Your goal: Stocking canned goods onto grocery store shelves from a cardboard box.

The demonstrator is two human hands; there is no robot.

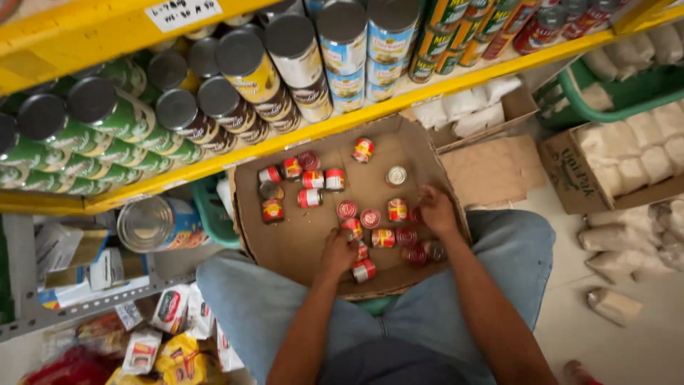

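An open cardboard box (299, 242) rests on my lap, with several small red-and-white cans (312, 179) scattered inside, some upright, some on their side. My left hand (338, 254) reaches into the near part of the box, fingers curled over cans near the middle; whether it grips one is unclear. My right hand (436, 211) is down among the cans at the box's right side, fingers closing around one small can (415, 216). My knees in blue jeans (249, 292) are under the box.
A yellow shelf (342, 121) above holds rows of larger tins (249, 68). A big tin (153, 222) lies on a grey lower shelf at left, packets below it. Cardboard boxes of white bags (627, 153) and a green basket (613, 93) stand on the floor at right.
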